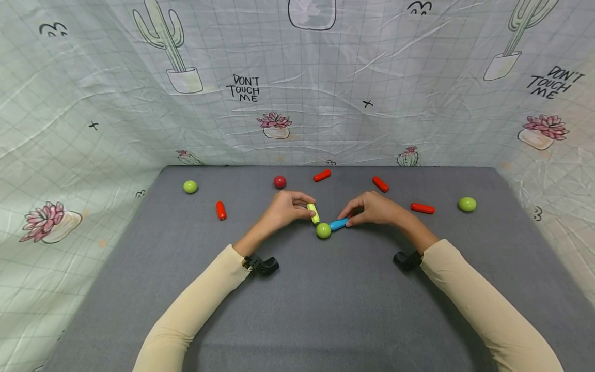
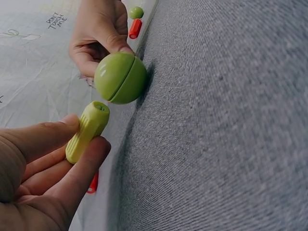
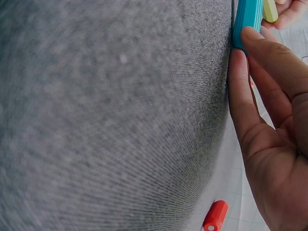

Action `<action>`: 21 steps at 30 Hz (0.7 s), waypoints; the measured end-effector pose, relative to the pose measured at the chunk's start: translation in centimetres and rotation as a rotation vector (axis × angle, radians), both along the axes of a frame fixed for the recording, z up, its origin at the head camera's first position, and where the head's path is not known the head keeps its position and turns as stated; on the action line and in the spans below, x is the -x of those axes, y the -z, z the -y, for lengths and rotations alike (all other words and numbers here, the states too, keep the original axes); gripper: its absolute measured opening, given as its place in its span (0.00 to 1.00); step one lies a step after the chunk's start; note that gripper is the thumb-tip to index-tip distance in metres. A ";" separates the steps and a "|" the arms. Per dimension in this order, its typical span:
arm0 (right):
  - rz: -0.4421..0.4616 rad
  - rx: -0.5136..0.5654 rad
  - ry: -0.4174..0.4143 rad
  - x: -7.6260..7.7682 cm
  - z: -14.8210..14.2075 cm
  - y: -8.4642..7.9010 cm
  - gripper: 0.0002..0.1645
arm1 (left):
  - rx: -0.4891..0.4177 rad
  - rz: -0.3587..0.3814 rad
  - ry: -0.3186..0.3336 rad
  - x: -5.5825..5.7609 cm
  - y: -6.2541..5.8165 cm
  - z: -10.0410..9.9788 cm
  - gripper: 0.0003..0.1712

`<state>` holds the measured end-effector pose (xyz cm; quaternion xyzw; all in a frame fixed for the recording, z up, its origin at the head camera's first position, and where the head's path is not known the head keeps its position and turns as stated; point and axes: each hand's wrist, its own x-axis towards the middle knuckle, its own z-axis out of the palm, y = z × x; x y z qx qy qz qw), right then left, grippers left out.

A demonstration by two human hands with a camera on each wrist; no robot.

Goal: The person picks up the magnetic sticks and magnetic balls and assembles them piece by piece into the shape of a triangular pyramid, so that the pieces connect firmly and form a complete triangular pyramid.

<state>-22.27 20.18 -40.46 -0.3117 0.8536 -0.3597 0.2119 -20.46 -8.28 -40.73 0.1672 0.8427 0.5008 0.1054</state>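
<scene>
Between thumb and fingers my left hand (image 1: 289, 207) pinches a short yellow ribbed stick (image 2: 88, 131), a small hole showing in its end. Its lower end comes right up to a green ball (image 1: 323, 231) on the grey table; a seam runs round the ball in the left wrist view. From the other side my right hand (image 1: 372, 208) pinches a blue ribbed stick (image 1: 339, 224) low over the cloth, its tip right at the ball. In the right wrist view thumb and fingertips hold the near end of this blue stick, and the ball is out of sight.
Several red sticks lie around, among them one at left (image 1: 221, 211) and one at right (image 1: 422, 208). A red ball (image 1: 280, 182) sits behind my left hand. Green balls stand far left (image 1: 190, 186) and far right (image 1: 467, 204). A printed cloth (image 1: 325, 103) rises behind the table.
</scene>
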 end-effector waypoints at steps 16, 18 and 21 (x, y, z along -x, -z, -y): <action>-0.009 0.003 -0.009 0.0 0.0 -0.1 0.14 | 0.025 -0.023 0.025 0.0 -0.2 -0.5 0.18; -0.008 -0.001 -0.009 0.0 0.0 -0.1 0.14 | 0.028 -0.025 0.029 0.0 -0.1 -0.4 0.18; -0.003 -0.005 -0.006 -0.1 0.0 -0.1 0.14 | 0.034 -0.033 0.036 0.1 0.1 -0.4 0.18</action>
